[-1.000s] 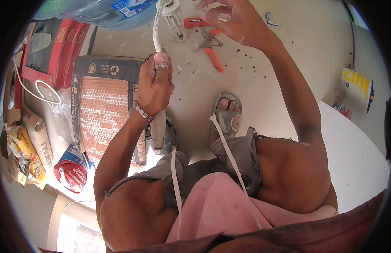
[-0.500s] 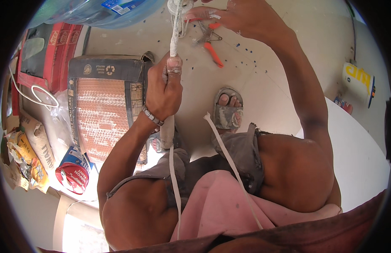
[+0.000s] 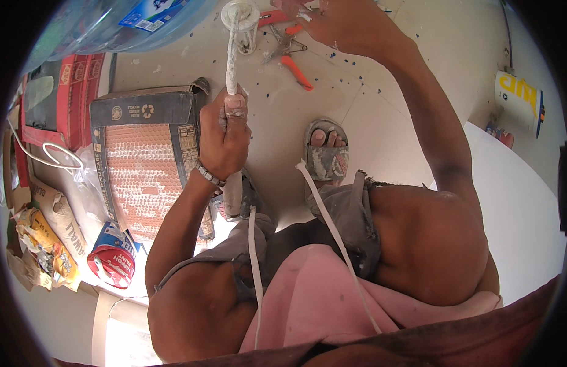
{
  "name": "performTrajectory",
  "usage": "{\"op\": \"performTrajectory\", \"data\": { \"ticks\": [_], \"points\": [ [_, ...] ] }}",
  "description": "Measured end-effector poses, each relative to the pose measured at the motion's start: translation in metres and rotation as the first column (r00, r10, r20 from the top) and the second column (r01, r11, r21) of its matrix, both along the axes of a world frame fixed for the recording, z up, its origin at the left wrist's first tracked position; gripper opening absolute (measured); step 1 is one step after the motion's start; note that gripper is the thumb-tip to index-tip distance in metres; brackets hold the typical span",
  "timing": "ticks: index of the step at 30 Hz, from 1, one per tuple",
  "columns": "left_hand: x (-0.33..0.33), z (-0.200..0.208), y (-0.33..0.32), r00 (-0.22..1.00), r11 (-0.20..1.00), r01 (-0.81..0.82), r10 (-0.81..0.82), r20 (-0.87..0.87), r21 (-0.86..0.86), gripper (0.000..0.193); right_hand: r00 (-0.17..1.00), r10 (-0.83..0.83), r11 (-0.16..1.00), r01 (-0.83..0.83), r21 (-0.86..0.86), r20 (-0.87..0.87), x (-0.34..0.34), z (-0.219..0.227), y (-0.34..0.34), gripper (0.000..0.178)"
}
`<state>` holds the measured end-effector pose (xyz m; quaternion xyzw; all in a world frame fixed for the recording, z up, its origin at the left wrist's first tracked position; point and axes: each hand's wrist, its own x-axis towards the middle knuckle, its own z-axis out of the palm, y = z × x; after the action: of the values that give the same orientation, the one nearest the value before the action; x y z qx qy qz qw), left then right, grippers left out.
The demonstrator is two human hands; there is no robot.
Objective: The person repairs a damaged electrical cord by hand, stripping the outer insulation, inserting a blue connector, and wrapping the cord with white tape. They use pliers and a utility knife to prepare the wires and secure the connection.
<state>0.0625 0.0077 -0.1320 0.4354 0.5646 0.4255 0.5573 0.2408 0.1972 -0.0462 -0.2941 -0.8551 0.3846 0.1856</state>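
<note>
Some of the right hand (image 3: 320, 23) got cropped, couldn't tell its grip; left hand (image 3: 225, 134) clutched the roller (image 3: 232, 64), long axis pointing away from the body.

A person's left hand (image 3: 225, 137), left of center in the upper half of the frame, curls into a closed grip, its whitened thumb (image 3: 235, 109) pointing upward and its left forearm (image 3: 190, 214) slanting in from the lower left. The right forearm (image 3: 427, 116) climbs the right side and turns inward to the right hand (image 3: 323, 24), white-smeared and partly cropped at the top edge, while the left leg (image 3: 198, 306) and right leg (image 3: 424, 244) spread wide below.
</note>
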Motion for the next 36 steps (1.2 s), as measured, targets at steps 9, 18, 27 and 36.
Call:
{"op": "performTrajectory", "data": {
  "ticks": [9,18,27,36],
  "points": [
    [0.0,-0.007,-0.003,0.998,1.0,-0.008,0.009,0.066,-0.011,0.044,0.752,-0.238,0.895,-0.076,0.44,0.614,0.068,-0.162,-0.031,0.124],
    [-0.008,-0.004,0.0,0.996,0.997,0.077,-0.076,-0.048,0.002,0.052,0.657,-0.233,0.959,0.032,0.282,0.717,0.069,-0.16,-0.054,0.11],
    [-0.017,0.0,0.004,0.998,0.999,0.01,-0.008,0.062,-0.033,0.054,0.707,-0.188,0.939,-0.074,0.336,0.682,0.063,-0.151,-0.035,0.099],
    [-0.014,0.008,0.007,0.998,0.999,0.043,-0.044,-0.042,-0.011,0.053,0.655,-0.257,0.966,0.183,0.18,0.711,0.068,-0.149,-0.054,0.065]
  ]
}}
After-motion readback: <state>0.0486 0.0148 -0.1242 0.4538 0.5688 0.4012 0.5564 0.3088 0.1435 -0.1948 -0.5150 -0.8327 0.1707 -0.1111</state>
